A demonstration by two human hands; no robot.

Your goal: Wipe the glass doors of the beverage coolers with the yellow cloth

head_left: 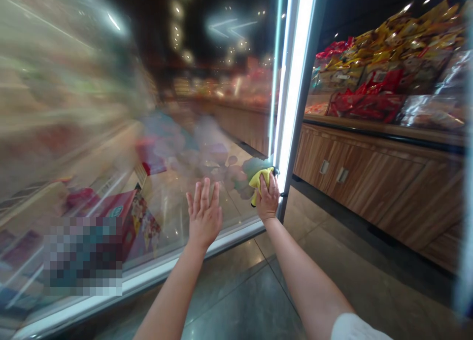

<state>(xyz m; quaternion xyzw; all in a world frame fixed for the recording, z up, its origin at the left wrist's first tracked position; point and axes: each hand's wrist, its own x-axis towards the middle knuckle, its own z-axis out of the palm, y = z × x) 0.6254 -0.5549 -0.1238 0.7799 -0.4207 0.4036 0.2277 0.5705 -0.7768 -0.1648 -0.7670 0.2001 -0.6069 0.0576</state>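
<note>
My right hand [269, 198] holds a yellow cloth [261, 178] against the glass pane [229, 202], close to the bright lit edge strip [295, 69] of its frame. To its left, my left hand [205, 213] is raised at the glass with its fingers spread and nothing in it. Whether its palm touches the pane cannot be made out. Cloudy coloured shapes [254, 168] show on the glass around the cloth.
At the right stands a wooden cabinet [354, 177] with bagged goods [399, 39] in yellow and red piled on top. Grey floor tiles [236, 300] lie below. Blurred shelves and a red box [125, 207] appear at the left, through or reflected in the glass.
</note>
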